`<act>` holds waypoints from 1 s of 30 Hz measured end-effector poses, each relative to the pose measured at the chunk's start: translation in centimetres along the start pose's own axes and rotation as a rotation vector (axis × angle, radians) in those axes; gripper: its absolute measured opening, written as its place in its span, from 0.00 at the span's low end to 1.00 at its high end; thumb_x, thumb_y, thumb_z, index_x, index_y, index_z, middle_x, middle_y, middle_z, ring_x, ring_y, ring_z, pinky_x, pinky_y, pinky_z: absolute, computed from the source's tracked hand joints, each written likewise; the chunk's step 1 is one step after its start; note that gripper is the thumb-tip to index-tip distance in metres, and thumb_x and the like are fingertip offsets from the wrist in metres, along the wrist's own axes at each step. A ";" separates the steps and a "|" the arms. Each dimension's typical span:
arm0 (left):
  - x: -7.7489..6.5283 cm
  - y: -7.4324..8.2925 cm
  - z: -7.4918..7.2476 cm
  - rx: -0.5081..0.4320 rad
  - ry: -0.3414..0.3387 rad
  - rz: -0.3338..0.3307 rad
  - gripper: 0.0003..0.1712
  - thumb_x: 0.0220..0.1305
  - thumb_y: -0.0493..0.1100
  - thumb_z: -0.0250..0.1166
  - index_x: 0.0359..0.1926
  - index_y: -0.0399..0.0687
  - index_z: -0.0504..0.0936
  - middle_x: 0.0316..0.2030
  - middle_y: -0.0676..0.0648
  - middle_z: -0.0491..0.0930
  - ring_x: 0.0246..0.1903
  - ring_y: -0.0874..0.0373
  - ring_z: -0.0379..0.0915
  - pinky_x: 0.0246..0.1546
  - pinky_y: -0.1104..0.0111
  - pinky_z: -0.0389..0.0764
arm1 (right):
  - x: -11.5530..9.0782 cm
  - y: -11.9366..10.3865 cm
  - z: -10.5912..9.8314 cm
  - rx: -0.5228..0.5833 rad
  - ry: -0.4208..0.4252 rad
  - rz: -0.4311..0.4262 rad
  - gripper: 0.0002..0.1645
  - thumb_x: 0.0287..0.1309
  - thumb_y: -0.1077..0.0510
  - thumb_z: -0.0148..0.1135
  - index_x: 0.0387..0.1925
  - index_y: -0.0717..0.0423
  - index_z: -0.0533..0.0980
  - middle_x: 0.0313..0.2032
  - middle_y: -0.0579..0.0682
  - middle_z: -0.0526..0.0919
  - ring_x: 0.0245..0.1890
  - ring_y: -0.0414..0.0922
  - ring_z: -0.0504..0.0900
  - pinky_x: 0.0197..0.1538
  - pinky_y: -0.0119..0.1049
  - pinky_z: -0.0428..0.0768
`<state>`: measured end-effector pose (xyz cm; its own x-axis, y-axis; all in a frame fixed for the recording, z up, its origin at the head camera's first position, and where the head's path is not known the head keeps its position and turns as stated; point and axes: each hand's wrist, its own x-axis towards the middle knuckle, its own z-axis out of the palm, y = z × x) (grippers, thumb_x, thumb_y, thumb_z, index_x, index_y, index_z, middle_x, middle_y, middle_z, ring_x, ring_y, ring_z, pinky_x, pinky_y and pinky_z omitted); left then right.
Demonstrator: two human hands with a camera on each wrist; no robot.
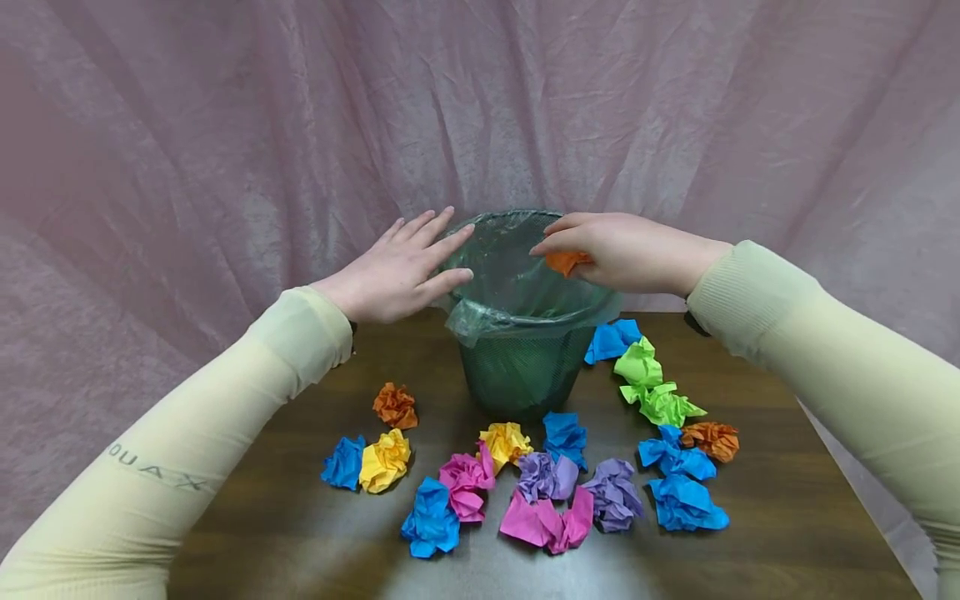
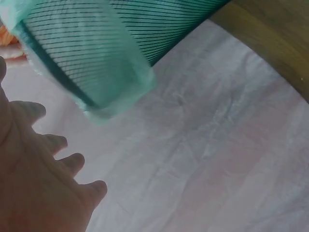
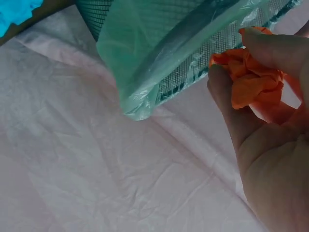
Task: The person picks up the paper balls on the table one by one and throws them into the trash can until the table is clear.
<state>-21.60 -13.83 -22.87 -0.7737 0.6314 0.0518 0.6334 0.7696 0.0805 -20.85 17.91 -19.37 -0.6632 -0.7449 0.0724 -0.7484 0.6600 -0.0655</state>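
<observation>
Over the right side of a green mesh wastebasket [image 1: 517, 375], my right hand [image 1: 630, 250] holds an orange crumpled paper ball [image 1: 566, 262]. The right wrist view shows the same orange paper ball [image 3: 256, 77] pinched between thumb and fingers. A clear greenish bag [image 1: 480, 321] lines the basket and folds over its rim. At the basket's left rim, my left hand [image 1: 397, 271] has its fingers spread and holds nothing. In the left wrist view, the left hand's fingers [image 2: 72, 164] are beside the bag's folded edge; whether they touch it I cannot tell.
Several crumpled paper balls lie on the brown table [image 1: 300, 533]: an orange one [image 1: 395, 406] and a yellow one [image 1: 385, 461] at left, pink [image 1: 547, 521] and purple [image 1: 613, 494] ones in front, blue [image 1: 688, 502] and green [image 1: 667, 406] ones at right. A pink curtain [image 1: 345, 108] hangs behind.
</observation>
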 end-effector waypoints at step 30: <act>0.3 0.8 0.2 -0.008 0.015 0.035 0.42 0.77 0.72 0.36 0.83 0.64 0.39 0.81 0.50 0.30 0.80 0.49 0.25 0.76 0.47 0.32 | 0.1 0.0 0.1 -0.021 -0.084 0.134 0.47 0.69 0.52 0.66 0.82 0.42 0.53 0.80 0.53 0.51 0.77 0.58 0.55 0.72 0.60 0.61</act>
<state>-21.28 -13.01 -22.99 -0.7513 0.6563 0.0697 0.6600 0.7463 0.0868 -20.94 17.83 -19.47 -0.7551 -0.6554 -0.0194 -0.6540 0.7549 -0.0484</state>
